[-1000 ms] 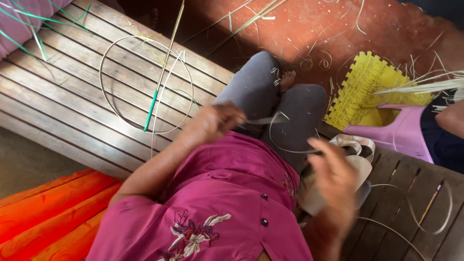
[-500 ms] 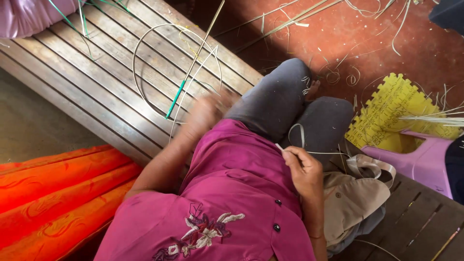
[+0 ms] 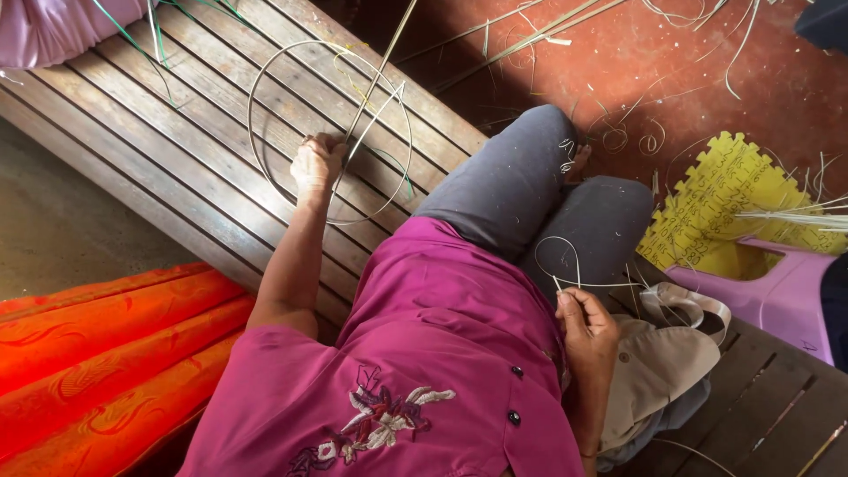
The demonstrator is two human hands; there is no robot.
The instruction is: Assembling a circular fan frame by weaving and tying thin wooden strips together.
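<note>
Coiled cane hoop [image 3: 265,97] lies flat on the slatted wooden bench [image 3: 132,141], beyond the left hand [image 3: 318,163]. Since half a second ago that hand has come to rest on the hoop's near edge, fingers curled shut around several straight cane strips [image 3: 375,79]. The strips' long axis runs from the fist up and away to the right, crossing the hoop. The right hand [image 3: 587,322], moved slightly lower beside the hip, pinches a thin pale strand [image 3: 565,252] between thumb and fingertips; the strand loops upward over the grey trouser leg [image 3: 601,221]. Beige bag [image 3: 662,362] just right of that hand; orange cushion [image 3: 97,353] left of the arm.
</note>
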